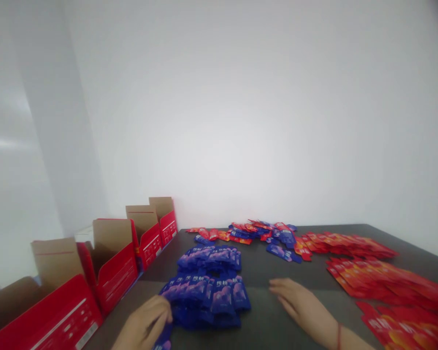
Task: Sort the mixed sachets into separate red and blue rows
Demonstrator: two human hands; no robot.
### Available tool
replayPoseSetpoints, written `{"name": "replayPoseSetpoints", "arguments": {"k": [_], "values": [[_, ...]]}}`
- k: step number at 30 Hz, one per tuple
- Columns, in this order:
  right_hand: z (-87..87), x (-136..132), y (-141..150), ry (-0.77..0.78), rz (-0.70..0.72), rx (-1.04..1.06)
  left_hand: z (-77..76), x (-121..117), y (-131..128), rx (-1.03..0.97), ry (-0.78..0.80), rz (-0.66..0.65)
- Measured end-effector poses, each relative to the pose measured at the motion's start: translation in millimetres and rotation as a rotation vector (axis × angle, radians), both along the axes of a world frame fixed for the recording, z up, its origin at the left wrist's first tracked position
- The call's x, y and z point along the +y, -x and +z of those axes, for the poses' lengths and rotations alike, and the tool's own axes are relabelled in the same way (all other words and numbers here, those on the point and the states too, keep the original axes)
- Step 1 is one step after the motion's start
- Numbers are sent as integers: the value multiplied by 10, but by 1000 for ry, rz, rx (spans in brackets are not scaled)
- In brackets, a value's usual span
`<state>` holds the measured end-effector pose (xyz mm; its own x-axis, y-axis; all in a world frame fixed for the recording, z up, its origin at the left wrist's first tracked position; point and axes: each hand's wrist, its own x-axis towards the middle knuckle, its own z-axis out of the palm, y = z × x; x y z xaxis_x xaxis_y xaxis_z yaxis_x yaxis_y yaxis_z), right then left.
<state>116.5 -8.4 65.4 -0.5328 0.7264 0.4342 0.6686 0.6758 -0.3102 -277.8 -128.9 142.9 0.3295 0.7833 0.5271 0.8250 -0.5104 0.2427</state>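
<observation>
My left hand is at the left edge of the near pile of blue sachets, fingers curled closed. A blue sachet shows under its thumb side, and the hand appears to grip it, though the fingertips are partly hidden. Behind the near pile lies a second stack of overlapping blue sachets. My right hand hovers over or rests on the dark table, to the right of the blue piles. Its fingers are stretched out leftward and hold nothing.
Open red cardboard boxes with raised brown flaps line the table's left side. Overlapping red sachets lie in rows on the right. Mixed red and blue sachets are heaped at the back, before a white wall.
</observation>
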Motion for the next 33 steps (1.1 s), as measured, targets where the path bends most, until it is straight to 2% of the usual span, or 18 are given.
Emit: {"name": "replayPoseSetpoints", "arguments": {"k": [2, 3, 5, 7, 9, 11, 14, 19, 24, 28, 30, 33], "values": [[136, 376, -44, 40, -177, -96, 85, 403, -315, -2, 85, -29], [185, 559, -57, 88, -310, -152, 102, 617, -516, 11, 98, -25], [224, 887, -69, 134, -470, -182, 80, 1034, -981, 81, 178, -33], [196, 1147, -72, 179, -585, -191, -9, 1398, -1471, 150, 264, -21], [136, 1342, -65, 214, -636, -204, -137, 1698, -1915, 190, 297, -29], [73, 1490, -44, 232, -622, -223, -269, 1944, -2269, 231, 324, -5], [-3, 1637, 5, 250, -551, -234, -414, 2232, -2598, 270, 368, 71], [-151, 1606, -9, 236, -437, -87, -501, 2455, -2711, 278, 410, 144], [-274, 1324, -146, 208, -279, 206, -511, 2360, -2671, 229, 491, 46], [-238, 1138, -249, 195, -173, 364, -479, 2263, -2642, 103, 637, -40], [-196, 1048, -298, 279, -72, 457, -433, 2218, -2588, 26, 761, -98], [-151, 877, -322, 505, 37, 594, -327, 2099, -2448, -76, 927, -177]]}}
